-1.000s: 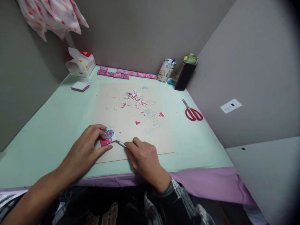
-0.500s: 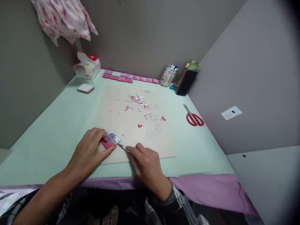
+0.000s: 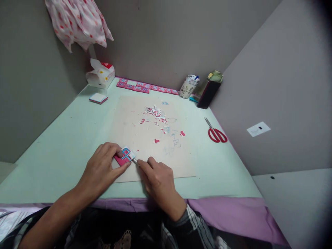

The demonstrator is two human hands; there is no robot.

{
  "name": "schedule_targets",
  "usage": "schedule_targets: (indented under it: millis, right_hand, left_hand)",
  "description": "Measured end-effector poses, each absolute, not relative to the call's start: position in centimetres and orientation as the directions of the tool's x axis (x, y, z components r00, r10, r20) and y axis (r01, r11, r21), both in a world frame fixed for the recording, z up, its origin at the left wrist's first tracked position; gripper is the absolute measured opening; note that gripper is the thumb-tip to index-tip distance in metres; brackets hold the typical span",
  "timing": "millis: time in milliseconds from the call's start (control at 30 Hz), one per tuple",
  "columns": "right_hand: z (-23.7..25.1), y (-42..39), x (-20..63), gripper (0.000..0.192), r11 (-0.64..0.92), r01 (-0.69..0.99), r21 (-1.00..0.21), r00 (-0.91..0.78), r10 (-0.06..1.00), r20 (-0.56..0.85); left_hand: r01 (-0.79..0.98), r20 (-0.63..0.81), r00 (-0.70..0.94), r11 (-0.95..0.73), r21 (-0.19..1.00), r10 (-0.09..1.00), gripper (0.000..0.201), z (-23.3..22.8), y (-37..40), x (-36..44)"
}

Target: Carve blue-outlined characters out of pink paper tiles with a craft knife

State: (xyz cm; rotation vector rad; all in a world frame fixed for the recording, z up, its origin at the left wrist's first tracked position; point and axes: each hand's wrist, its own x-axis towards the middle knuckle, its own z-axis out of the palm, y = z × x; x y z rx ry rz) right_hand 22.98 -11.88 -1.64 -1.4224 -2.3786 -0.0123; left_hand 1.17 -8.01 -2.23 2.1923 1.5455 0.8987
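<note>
Lower centre of frame: my left hand (image 3: 103, 169) pins a small square paper card (image 3: 125, 156) flat, thumb and fingers closed on its left edge; card is pink underneath with a white face and a blue-outlined figure. My right hand (image 3: 158, 178) is closed in a pen grip around a thin metal craft knife (image 3: 135, 161), tip touching the card's right edge. Both sit at the near edge of a beige cutting board (image 3: 145, 145), matte, scuffed, faint blue marks on it. Judging from how things lie, the work looks well along: a loose heap of pink and white scraps (image 3: 155, 113) sits in the upper middle of the board, and a row of finished-looking pink cards (image 3: 145, 88) lines the back wall. This card still shows uncut white areas, so I'd say some cutting is left on it; how much I cannot tell at this size. Pale green table (image 3: 64, 138), smooth, with purple cloth at the near edge. Red-handled scissors (image 3: 216, 133) lie right of the board, well apart. Upper left: an open white carton (image 3: 101, 74) and a small stack of blank cards (image 3: 98, 98). A paper cup (image 3: 189, 86) of pens stands at the back.
</note>
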Motion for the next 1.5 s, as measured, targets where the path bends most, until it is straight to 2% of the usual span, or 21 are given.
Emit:
schedule_targets:
  millis: [167,400,667,1100,1233,1400,1500]
  right_hand:
    - [-1.5,-12.5,22.5,0.026,0.450,0.873,-0.186,-0.382,0.870,0.312]
    - [-0.9,-12.8,22.2,0.022,0.439,0.863,-0.249,-0.365,0.884,0.293]
    - [-1.6,-13.5,20.7,0.029,0.351,0.918,-0.183,-0.253,0.876,0.411]
    - [-2.1,-14.3,19.7,0.040,0.258,0.957,-0.129,-0.189,0.900,0.393]
    - [-2.3,-14.2,19.5,0.039,0.261,0.957,-0.125,-0.190,0.893,0.409]
    - [-2.2,-14.2,19.8,0.038,0.250,0.955,-0.158,-0.169,0.899,0.403]
    - [-1.8,-14.2,20.0,0.034,0.267,0.945,-0.192,-0.179,0.907,0.380]
  left_hand:
    - [0.748,0.300,0.211,-0.351,0.563,0.930,0.024,-2.2,-8.2,1.4]
    - [0.752,0.317,0.225,-0.371,0.544,0.921,0.024,-2.7,-8.4,1.5]
    - [0.811,0.336,0.182,-0.335,0.480,0.924,0.017,-2.8,-8.7,2.1]
    - [0.866,0.344,0.134,-0.279,0.416,0.929,0.022,-2.7,-9.1,3.1]
    - [0.877,0.317,0.118,-0.248,0.412,0.941,0.027,-2.6,-9.1,3.1]
    - [0.877,0.339,0.140,-0.275,0.393,0.930,0.053,-2.8,-8.9,2.8]
    - [0.879,0.355,0.194,-0.323,0.351,0.914,0.047,-2.9,-8.9,2.5]
